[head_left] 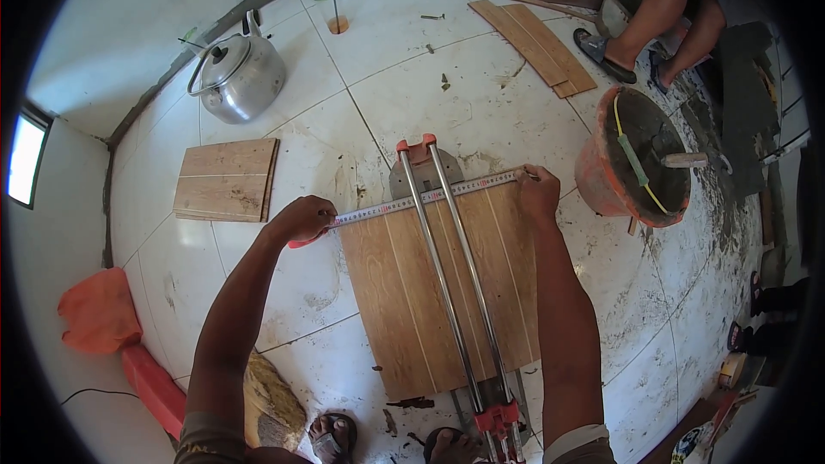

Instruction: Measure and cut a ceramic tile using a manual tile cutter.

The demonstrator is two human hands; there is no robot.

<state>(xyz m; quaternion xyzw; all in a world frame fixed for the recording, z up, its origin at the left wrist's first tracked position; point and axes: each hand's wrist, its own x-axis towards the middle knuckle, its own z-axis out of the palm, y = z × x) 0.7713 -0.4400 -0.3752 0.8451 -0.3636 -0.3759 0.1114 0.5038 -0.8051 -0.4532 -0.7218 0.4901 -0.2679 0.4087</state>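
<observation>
A wood-look tile (pixel 387 309) lies in a manual tile cutter (pixel 460 326), under its two chrome rails. Across the tile's far edge stretches a tape measure (pixel 378 211), its blade passing beneath the rails. My left hand (pixel 308 216) is closed round the tape's red case, mostly hidden by the fingers, just off the tile's far left corner. At the far right corner my right hand (pixel 539 193) pinches the end of the blade against the tile edge.
A kettle (pixel 236 77) and stacked tiles (pixel 225 179) stand at left, a plastic cup (pixel 335 13) behind. Right are a mortar bucket (pixel 632 159), loose planks (pixel 537 47) and another person's legs (pixel 662 21). Near my left arm lies a yellowish lump (pixel 271 399).
</observation>
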